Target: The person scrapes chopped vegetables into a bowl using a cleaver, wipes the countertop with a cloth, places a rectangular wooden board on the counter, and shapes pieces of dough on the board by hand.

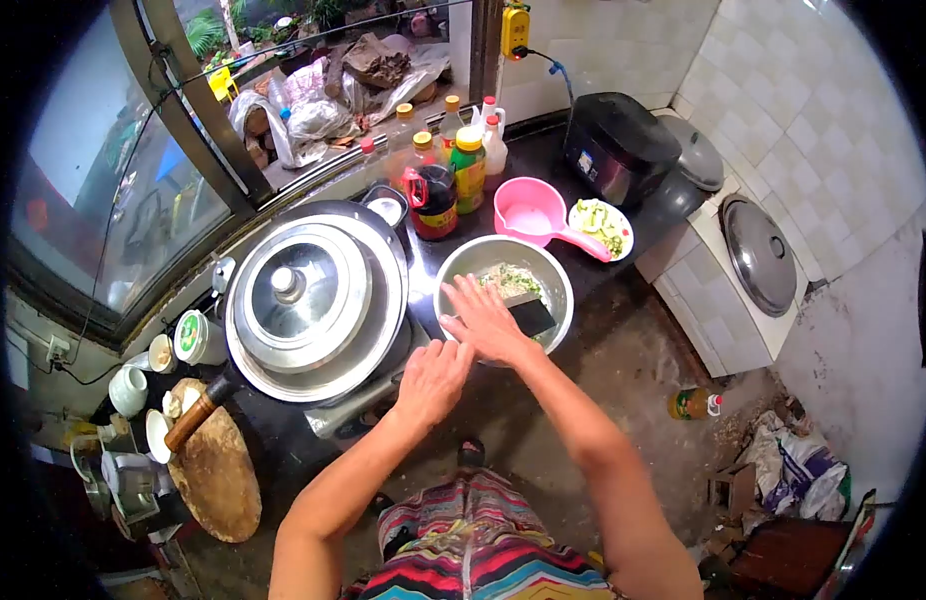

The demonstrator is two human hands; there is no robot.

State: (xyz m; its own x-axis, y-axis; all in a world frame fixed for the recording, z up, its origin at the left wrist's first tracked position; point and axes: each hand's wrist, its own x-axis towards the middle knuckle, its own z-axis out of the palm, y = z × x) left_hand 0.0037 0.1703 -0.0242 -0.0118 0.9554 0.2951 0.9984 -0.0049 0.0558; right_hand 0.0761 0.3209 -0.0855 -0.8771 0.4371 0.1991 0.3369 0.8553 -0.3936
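A metal bowl point(453, 262) holds a pale minced mixture point(510, 280) flecked with green. Within the bowl's rim lies a dark rectangular blade point(532, 316), which looks like a cleaver's. My left hand point(430, 385) is closed at the near left side of the bowl, in line with that blade; the handle is hidden inside it. Reaching over the bowl, my right hand point(486, 318) has its fingers stretched out and lies across or just above the blade. Whether its palm touches the metal is hidden. The two hands meet near the bowl's rim.
A large lidded pan point(308, 290) stands left of the bowl. Behind are sauce bottles point(469, 170), a pink ladle point(530, 205), a plate of chopped greens point(601, 228) and a black rice cooker point(621, 148). A wooden board point(218, 475) lies at left; an oil bottle point(695, 403) is on the floor.
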